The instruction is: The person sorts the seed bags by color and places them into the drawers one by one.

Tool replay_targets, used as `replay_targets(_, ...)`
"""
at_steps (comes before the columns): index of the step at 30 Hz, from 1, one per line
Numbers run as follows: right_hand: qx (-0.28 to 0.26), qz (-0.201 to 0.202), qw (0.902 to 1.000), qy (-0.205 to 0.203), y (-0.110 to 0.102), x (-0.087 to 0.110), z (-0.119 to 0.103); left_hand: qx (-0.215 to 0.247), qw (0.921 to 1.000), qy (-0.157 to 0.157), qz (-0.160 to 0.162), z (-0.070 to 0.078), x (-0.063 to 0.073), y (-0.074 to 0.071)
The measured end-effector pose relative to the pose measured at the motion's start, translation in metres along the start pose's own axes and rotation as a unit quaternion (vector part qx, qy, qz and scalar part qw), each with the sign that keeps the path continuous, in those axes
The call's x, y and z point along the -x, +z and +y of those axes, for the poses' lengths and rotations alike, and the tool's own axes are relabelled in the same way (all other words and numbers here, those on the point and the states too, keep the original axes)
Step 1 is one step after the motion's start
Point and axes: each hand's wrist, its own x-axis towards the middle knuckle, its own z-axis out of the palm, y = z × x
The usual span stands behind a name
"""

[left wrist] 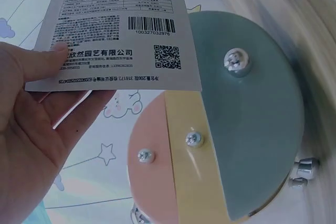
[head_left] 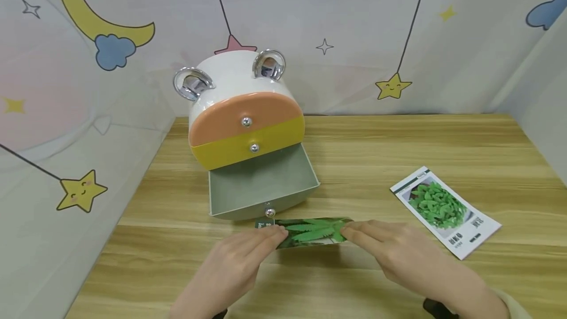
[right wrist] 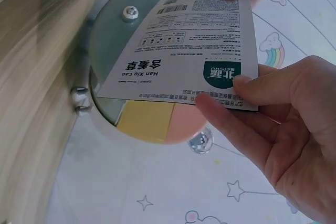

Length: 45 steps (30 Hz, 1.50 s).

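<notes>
A seed packet [head_left: 315,231] with green leaves on its front is held level by both hands, just in front of the pulled-out grey-green drawer [head_left: 266,179]. My left hand [head_left: 241,255] pinches one end, the thumb on the printed back; that back, with a barcode and QR code, faces the left wrist camera as a white packet [left wrist: 113,30]. At the other end my right hand [head_left: 396,247] grips the packet between thumb and fingers, near the green logo on the packet [right wrist: 194,51] in the right wrist view.
The drawer belongs to a rounded white cabinet [head_left: 239,70] with silver ring ears. Its orange drawer [head_left: 221,122] and yellow drawer [head_left: 281,137] are closed, each with a silver knob. Another seed packet [head_left: 478,220] lies on the wooden table [head_left: 354,161] at right. A patterned cloth [head_left: 288,9] hangs behind.
</notes>
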Motion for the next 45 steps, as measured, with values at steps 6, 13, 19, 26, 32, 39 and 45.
replay_targets(6, -0.013, 0.056, 0.998, -0.024, -0.002, -0.01, 0.003, -0.007, 0.9996, -0.015, 0.023, 0.003, 0.0, -0.01)
replay_targets(13, -0.036, 0.078, 0.9962, -0.018, 0.007, -0.024, 0.012, -0.04, 0.9944, -0.017, 0.096, -0.002, -0.001, -0.013)
replay_targets(19, -0.056, 0.088, 0.9945, -0.004, 0.019, -0.035, 0.022, -0.061, 0.9836, -0.025, 0.168, -0.008, -0.003, -0.009)
replay_targets(26, -0.053, 0.089, 0.9945, 0.013, 0.039, -0.047, 0.031, -0.086, 0.9773, -0.105, 0.163, -0.015, 0.005, -0.003)
replay_targets(32, -0.068, 0.13, 0.9892, -0.009, 0.065, -0.059, 0.038, -0.095, 0.9722, -0.176, 0.122, -0.021, 0.014, 0.004)
replay_targets(39, -0.073, 0.129, 0.989, 0.001, 0.087, -0.067, 0.041, -0.071, 0.9689, -0.218, 0.095, -0.031, 0.022, 0.014)
replay_targets(45, -0.084, 0.109, 0.9903, 0.022, 0.097, -0.072, 0.041, -0.06, 0.9677, -0.218, 0.111, -0.043, 0.025, 0.027)
